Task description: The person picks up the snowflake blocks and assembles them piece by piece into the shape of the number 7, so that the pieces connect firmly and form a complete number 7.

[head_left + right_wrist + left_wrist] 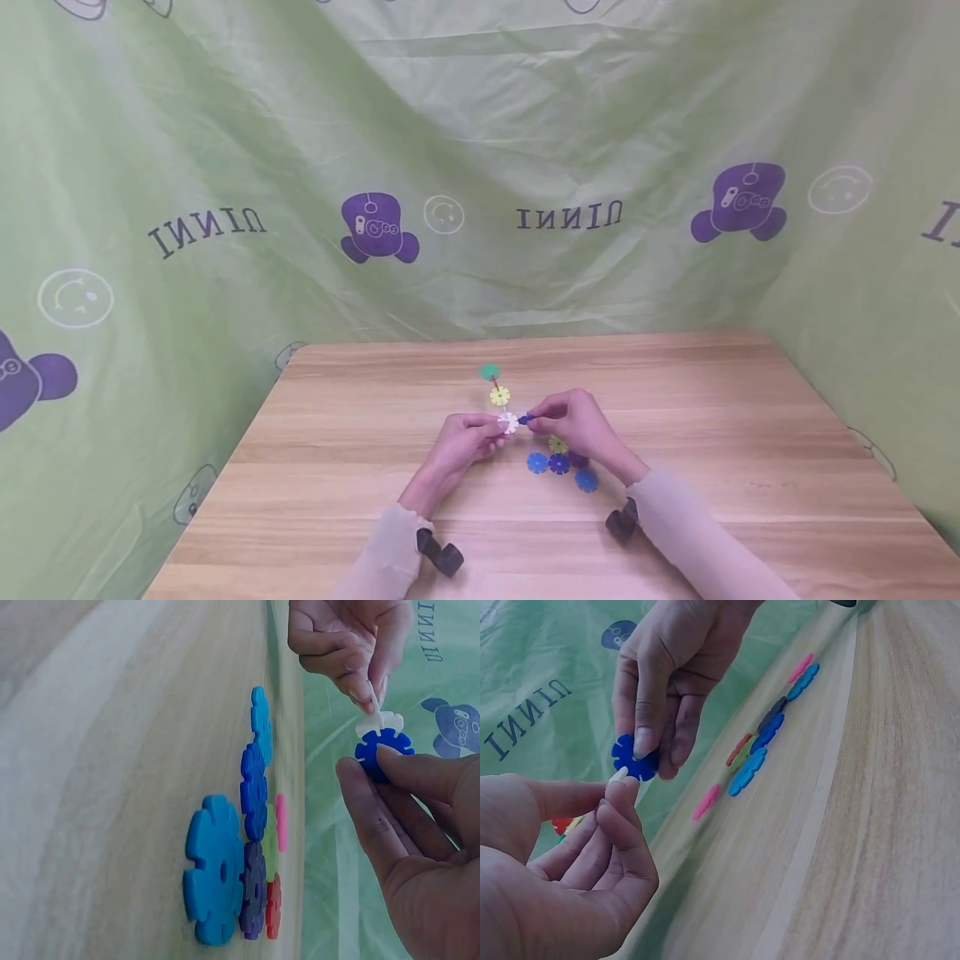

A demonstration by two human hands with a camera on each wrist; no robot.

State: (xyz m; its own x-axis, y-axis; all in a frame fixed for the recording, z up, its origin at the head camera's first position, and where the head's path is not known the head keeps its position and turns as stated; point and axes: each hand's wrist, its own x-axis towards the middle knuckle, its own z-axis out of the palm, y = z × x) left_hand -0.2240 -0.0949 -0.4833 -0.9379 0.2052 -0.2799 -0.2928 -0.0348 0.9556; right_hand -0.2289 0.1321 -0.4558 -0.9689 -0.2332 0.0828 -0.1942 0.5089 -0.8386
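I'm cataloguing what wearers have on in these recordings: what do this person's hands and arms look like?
The left hand and right hand are bare, without gloves. Both arms wear pale beige, long fabric sleeves that stop short of the hands. At each cuff sits a black, rounded device; no cables can be made out.

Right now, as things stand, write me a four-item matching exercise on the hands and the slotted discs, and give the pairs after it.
Column one
1. Left hand
2. Right hand
3. Green slotted disc
4. Purple slotted disc

Column two
A. Lies on the wooden tabletop among loose discs
B. Pinches a dark blue slotted disc
C. Forms the far end of the joined chain
D. Pinches a white slotted disc

Right pairs: 1-D, 2-B, 3-C, 4-A
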